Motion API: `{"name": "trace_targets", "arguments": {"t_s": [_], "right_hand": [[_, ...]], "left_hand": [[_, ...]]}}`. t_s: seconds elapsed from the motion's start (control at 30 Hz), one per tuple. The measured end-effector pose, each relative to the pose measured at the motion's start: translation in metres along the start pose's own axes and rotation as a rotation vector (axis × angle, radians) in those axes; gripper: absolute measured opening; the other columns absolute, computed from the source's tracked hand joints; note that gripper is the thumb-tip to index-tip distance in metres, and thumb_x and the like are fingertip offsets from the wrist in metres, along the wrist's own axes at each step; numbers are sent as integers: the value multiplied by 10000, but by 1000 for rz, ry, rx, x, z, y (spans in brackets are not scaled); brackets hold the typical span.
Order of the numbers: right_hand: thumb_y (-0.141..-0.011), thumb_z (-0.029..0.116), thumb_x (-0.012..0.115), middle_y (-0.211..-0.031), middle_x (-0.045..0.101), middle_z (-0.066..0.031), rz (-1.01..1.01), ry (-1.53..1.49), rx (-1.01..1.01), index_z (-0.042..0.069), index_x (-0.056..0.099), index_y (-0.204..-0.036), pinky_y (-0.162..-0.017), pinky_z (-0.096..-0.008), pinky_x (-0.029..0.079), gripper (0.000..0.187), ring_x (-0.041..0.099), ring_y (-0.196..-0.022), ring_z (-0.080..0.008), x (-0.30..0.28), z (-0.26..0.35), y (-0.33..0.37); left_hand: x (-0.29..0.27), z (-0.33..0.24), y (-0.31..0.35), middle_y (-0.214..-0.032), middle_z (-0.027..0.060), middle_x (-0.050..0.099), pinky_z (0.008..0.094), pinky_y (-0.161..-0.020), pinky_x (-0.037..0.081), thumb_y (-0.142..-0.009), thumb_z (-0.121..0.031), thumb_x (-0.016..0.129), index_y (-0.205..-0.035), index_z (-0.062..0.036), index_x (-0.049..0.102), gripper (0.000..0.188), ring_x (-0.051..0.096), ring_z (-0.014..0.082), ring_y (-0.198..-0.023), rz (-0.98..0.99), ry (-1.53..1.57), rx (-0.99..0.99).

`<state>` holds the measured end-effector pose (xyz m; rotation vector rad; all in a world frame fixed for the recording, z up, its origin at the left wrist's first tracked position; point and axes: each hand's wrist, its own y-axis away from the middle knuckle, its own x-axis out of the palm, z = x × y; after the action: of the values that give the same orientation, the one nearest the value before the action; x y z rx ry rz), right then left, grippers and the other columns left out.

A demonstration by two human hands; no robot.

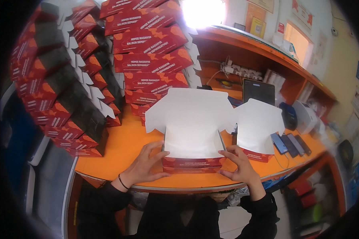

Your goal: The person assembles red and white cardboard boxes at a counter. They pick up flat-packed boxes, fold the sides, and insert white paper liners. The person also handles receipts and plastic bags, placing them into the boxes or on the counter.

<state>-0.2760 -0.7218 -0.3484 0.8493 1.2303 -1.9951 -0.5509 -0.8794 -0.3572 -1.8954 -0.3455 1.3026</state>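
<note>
In front of me on the orange table stands a red cardboard box (pixel 193 149) with a white inside, its wide white lid flap raised at the far side. Under its front edge shows a second red strip, seemingly another box beneath. My left hand (pixel 146 161) grips the near left corner, thumb low and fingers along the side wall. At the near right corner, my right hand (pixel 240 164) holds the box in the same way. Just right of it sits another red box (pixel 254 137), also open with its white flap up.
Tall stacks of red boxes (pixel 155 59) rise at the back, and more stacked boxes (pixel 73 115) stand at the left. Several phones (pixel 291 144) lie on the orange table (pixel 123 139) at the right. Behind is an orange shelf (pixel 227 51) with cables and a dark tablet (pixel 258 91).
</note>
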Motion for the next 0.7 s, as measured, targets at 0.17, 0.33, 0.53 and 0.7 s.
{"name": "trace_targets", "arguments": {"t_s": [0.17, 0.33, 0.53, 0.7], "right_hand": [[-606, 138, 722, -1212, 429, -79, -93, 144, -142, 145, 494, -1117, -932, -433, 302, 559, 380, -1149, -297, 7, -3, -3], [-594, 108, 716, -1171, 468, -70, -30, 131, -210, 145, 512, -1098, -950, -455, 282, 545, 371, -1170, -283, 16, -17, 2], [-676, 148, 661, -1137, 510, -81, -106, -6, -175, 104, 535, -1091, -948, -406, 301, 435, 399, -1154, -270, 10, -13, -1], [-766, 221, 583, -1097, 546, -130, -158, -441, 4, 13, 560, -1046, -933, -345, 319, 349, 439, -1112, -288, 4, -54, -43]], "left_hand": [[3, 10, 0, -1144, 82, 489, 409, -913, 336, -652, -191, 718, -1045, -92, 465, 478, 425, 279, -1119, 78, -16, 27], [7, 16, 5, -1105, 53, 536, 381, -908, 342, -631, -182, 735, -936, -91, 513, 388, 459, 249, -1099, 122, 11, 47], [2, 11, 2, -1115, 79, 522, 389, -912, 333, -719, -197, 645, -1028, -59, 523, 360, 434, 262, -1114, 94, 35, 12], [5, 39, -39, -1152, 151, 485, 399, -962, 280, -826, -265, 483, -1112, -29, 491, 371, 360, 295, -1171, 57, 353, -65]]}}
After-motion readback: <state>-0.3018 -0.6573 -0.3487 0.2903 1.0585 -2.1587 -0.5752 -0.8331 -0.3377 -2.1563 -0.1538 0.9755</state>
